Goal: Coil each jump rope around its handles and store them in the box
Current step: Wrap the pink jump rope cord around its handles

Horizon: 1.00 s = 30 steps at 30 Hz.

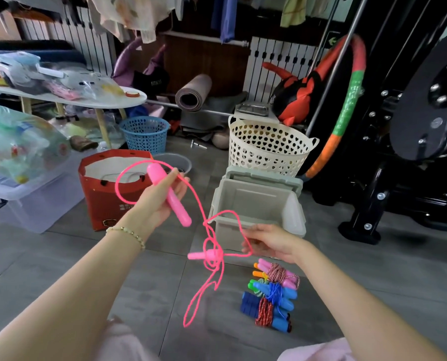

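My left hand (157,201) grips one pink handle (169,194) of a pink jump rope, held up over the floor. Its cord (201,204) loops above the hand, runs down to a tangle and hangs in a long loop. The second pink handle (201,255) dangles in that tangle. My right hand (271,242) pinches the cord just in front of the open grey box (294,220), whose lid stands up behind it. Several coiled jump ropes (273,295) with pink, orange, green and blue handles lie on the floor near my right forearm.
A red paper bag (101,201) stands left of the box, a clear storage bin (32,204) further left. A cream perforated basket (266,147) and a blue basket (145,134) stand behind. Black gym equipment (399,152) fills the right side. Grey tiled floor lies in front.
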Available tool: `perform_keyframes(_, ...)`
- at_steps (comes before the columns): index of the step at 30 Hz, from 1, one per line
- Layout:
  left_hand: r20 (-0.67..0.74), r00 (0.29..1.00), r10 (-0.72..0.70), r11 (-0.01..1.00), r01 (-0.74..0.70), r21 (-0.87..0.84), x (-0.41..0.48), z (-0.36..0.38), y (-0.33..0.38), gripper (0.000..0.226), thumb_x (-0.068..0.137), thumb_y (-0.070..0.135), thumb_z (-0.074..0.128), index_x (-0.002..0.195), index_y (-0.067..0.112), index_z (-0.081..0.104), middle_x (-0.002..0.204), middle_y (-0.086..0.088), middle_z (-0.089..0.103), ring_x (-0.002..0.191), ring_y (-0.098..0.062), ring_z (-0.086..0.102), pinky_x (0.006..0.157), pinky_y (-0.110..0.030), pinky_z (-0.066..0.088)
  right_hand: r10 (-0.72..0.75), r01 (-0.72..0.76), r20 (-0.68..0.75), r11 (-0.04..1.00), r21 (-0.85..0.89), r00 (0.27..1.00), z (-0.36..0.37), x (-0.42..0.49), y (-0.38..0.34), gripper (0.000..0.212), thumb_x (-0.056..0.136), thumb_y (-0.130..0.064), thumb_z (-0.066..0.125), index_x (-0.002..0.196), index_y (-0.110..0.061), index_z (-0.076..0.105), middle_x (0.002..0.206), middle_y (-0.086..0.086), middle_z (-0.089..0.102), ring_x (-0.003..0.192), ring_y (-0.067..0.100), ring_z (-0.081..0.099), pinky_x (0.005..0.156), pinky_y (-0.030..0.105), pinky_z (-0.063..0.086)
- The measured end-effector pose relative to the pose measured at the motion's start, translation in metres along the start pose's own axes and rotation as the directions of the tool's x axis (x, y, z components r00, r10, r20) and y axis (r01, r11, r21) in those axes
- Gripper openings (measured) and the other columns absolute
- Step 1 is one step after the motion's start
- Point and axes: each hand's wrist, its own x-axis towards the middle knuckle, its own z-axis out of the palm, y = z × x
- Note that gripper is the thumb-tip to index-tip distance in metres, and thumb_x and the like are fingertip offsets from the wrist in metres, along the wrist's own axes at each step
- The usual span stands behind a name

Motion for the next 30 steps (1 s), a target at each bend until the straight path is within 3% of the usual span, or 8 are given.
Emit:
perform_keyframes(3,0.100,0.991,-0.084,0.964,0.055,0.258,-0.011,0.011,-0.020,0.006,0.092,0.008,0.058,0.087,0.003,0.059,0.066,-0.002,0.070,0.058,-0.012,0.069,0.055,-0.021,0.056,-0.109,0.115,0.063,0.988,-0.103,0.992,0.016,0.000,-0.010,0.041,0.088,-0.032,0.062,0.124,-0.019,0.047,0.107,0.004,0.064,0.089,0.015,0.065,0.091,0.029,0.051)
perform_keyframes(5,0.168,0.977,-0.133,0.934,0.067,0.350,-0.017,0.019,-0.029,0.006,0.091,0.008,0.059,0.088,0.002,0.060,0.070,-0.004,0.071,0.061,-0.012,0.070,0.060,-0.023,0.058,-0.235,0.251,0.089,0.918,-0.308,0.968,0.029,0.001,-0.017,0.055,0.086,-0.033,0.064,0.136,-0.027,0.040,0.127,-0.002,0.049,0.108,0.012,0.055,0.082,0.015,0.047)
perform_keyframes(8,0.241,0.965,-0.104,0.923,0.003,0.385,-0.021,0.026,-0.032,0.008,0.091,0.009,0.059,0.090,0.001,0.062,0.079,-0.005,0.070,0.066,-0.014,0.070,0.073,-0.026,0.059,-0.335,0.384,0.204,0.875,-0.296,0.920,0.042,0.007,-0.024,0.033,0.092,-0.018,0.058,0.124,-0.011,0.056,0.116,0.003,0.060,0.100,0.006,0.059,0.081,0.012,0.049)
perform_keyframes(12,0.280,0.960,-0.020,0.907,-0.101,0.410,-0.014,0.020,-0.026,0.015,0.095,0.014,0.054,0.101,0.004,0.063,0.106,-0.014,0.069,0.082,-0.018,0.071,0.081,-0.029,0.057,-0.384,0.390,0.076,0.917,-0.086,0.920,0.045,0.007,-0.037,0.030,0.099,-0.011,0.043,0.111,0.013,0.057,0.081,0.006,0.066,0.061,0.002,0.066,0.067,0.017,0.055)
perform_keyframes(18,0.442,0.825,-0.353,0.600,-0.164,0.783,-0.034,0.015,-0.046,0.017,0.088,0.008,0.063,0.103,0.000,0.065,0.102,-0.011,0.072,0.095,-0.023,0.068,0.088,-0.031,0.055,-0.518,0.604,-0.333,0.753,0.261,0.788,0.029,-0.007,-0.059,0.020,0.098,-0.016,0.046,0.092,-0.010,0.064,0.084,0.006,0.070,0.071,0.010,0.069,0.066,0.023,0.058)
perform_keyframes(23,0.434,0.900,-0.043,0.807,-0.225,0.546,-0.031,0.027,-0.035,0.014,0.088,0.000,0.060,0.102,-0.001,0.065,0.093,-0.011,0.073,0.080,-0.019,0.071,0.077,-0.028,0.058,-0.437,0.447,-0.133,0.773,0.450,0.890,0.034,0.000,-0.051,0.047,0.086,-0.045,0.050,0.120,-0.013,0.057,0.108,0.006,0.067,0.090,0.014,0.066,0.087,0.031,0.051)
perform_keyframes(27,0.292,0.950,0.114,0.939,-0.200,0.282,-0.028,0.035,-0.018,0.009,0.090,0.003,0.058,0.096,0.007,0.062,0.083,0.000,0.074,0.073,-0.010,0.071,0.062,-0.020,0.055,-0.281,0.267,0.237,0.960,0.087,0.930,0.047,0.001,-0.029,0.027,0.096,-0.031,0.047,0.110,-0.016,0.063,0.097,-0.002,0.070,0.087,0.006,0.067,0.093,0.028,0.047)
perform_keyframes(30,0.189,0.961,0.202,0.957,-0.235,0.173,-0.020,0.028,-0.007,0.006,0.092,0.003,0.057,0.095,0.007,0.060,0.083,0.000,0.073,0.074,-0.012,0.072,0.060,-0.021,0.055,-0.098,0.229,0.350,0.905,-0.358,0.932,0.037,0.006,-0.012,0.026,0.099,-0.016,0.046,0.115,-0.004,0.062,0.104,0.005,0.068,0.085,0.001,0.063,0.093,0.024,0.047)
